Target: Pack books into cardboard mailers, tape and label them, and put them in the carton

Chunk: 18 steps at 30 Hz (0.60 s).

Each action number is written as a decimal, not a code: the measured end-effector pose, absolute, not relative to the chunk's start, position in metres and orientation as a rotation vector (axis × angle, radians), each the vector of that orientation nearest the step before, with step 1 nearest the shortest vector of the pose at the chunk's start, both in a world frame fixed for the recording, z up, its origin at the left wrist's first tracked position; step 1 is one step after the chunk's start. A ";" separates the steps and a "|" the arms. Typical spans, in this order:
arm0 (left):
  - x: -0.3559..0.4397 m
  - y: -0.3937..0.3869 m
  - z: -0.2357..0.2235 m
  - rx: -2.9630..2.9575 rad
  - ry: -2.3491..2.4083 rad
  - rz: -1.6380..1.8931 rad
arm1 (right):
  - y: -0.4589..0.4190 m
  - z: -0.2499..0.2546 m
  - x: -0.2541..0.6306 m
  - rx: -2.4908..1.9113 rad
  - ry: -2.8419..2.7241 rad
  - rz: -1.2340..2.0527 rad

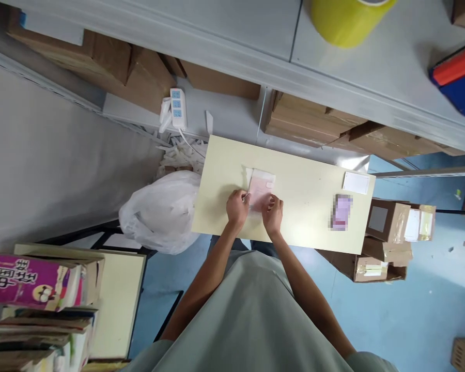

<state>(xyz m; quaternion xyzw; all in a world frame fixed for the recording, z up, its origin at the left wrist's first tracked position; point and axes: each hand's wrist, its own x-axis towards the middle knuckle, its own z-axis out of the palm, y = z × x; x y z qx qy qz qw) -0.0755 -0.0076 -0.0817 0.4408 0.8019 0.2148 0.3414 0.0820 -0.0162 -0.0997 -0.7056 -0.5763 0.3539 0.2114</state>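
Note:
A flat pink rectangular booklet-like thing (260, 187) lies on the cream table (306, 206), with a translucent whitish wrapping (268, 174) showing around its edges. At its left edge, my left hand (237, 206) is closed, the fingertips pinching the edge of the wrapping. A small thin bit by those fingertips is too small to name. My right hand (272, 213) has its fingers curled at the lower right edge of the pink thing, touching it. What lies between the right fingers is hidden.
On the table's right side are a white card (355, 183) and a blurred purple thing (341, 212). A white plastic bag (160, 212) bulges against the left edge. Beyond stand a power strip (178, 108) and cardboard boxes (313, 121); more boxes (385, 221) sit right. Books (31, 283) are stacked lower left.

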 end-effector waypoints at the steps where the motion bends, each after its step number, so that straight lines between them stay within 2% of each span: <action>1: -0.083 -0.007 -0.080 1.141 2.080 0.557 | -0.015 -0.100 0.074 -1.970 -1.594 0.983; 12: -0.205 0.036 -0.085 1.179 2.107 0.518 | 0.042 -0.116 -0.053 -1.974 -1.583 0.974; 18: -0.231 0.043 -0.080 1.190 2.062 0.479 | 0.053 -0.120 -0.072 -1.967 -1.575 0.932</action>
